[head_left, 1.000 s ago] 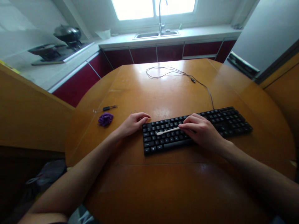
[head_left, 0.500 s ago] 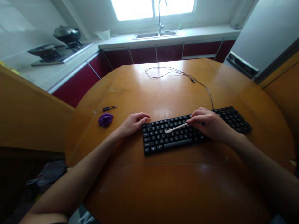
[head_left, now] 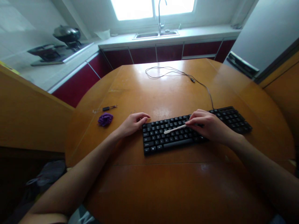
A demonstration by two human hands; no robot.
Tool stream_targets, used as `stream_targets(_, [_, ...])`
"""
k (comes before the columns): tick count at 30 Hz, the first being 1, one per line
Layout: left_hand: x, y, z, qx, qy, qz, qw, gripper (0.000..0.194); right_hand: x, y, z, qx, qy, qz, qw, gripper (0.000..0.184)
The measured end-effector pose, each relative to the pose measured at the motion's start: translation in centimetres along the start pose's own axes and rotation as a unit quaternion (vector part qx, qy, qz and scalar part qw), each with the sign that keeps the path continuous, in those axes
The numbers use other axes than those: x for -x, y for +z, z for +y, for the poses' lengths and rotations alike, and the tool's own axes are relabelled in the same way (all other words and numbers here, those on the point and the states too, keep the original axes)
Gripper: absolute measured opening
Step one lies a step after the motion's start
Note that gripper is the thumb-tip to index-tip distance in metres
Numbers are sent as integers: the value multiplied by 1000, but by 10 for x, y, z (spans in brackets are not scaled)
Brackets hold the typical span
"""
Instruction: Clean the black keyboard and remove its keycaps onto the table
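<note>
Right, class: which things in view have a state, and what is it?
Keyboard, flat on the table
Right hand, pinching the white stick
White stick, held over the keyboard
Left hand, relaxed at the keyboard's left end
Cable, loosely looped, plug unconnected
Purple cloth, bunched up
Black item, lying flat

Keyboard (head_left: 173, 137) on table (head_left: 175, 186), cable (head_left: 207, 89) behind, probably cloth (head_left: 105, 119) left

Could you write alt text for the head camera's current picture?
A person's right hand holds a thin white stick over a black keyboard on a wooden table, the left hand at the keyboard's left end. Farther left lies a purple bundle; behind, a sink below a window.
</note>
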State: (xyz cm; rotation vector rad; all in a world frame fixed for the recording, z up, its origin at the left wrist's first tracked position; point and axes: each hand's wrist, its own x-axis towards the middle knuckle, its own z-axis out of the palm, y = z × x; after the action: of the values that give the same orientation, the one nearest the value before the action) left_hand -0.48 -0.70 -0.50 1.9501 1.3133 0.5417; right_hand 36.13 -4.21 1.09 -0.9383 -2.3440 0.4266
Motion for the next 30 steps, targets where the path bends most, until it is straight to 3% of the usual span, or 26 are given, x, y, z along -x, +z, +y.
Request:
stream_targets(8, [-2,0,-1,-5,3,0,1000,39,-3,16,-18,-11,-8,14,1000,24])
stream_targets(13, [-1,0,0,-4,-1,-1,1000,38,-2,16,-16,-10,-1,14,1000,22])
stream_targets(19, [0,0,-2,5,-3,-3,1000,37,-1,0,0,-22,16,-13,1000,15])
stream_targets(30, [1,0,-1,-1,-4,-1,1000,38,8,-38,28,-20,73,-50,996,25])
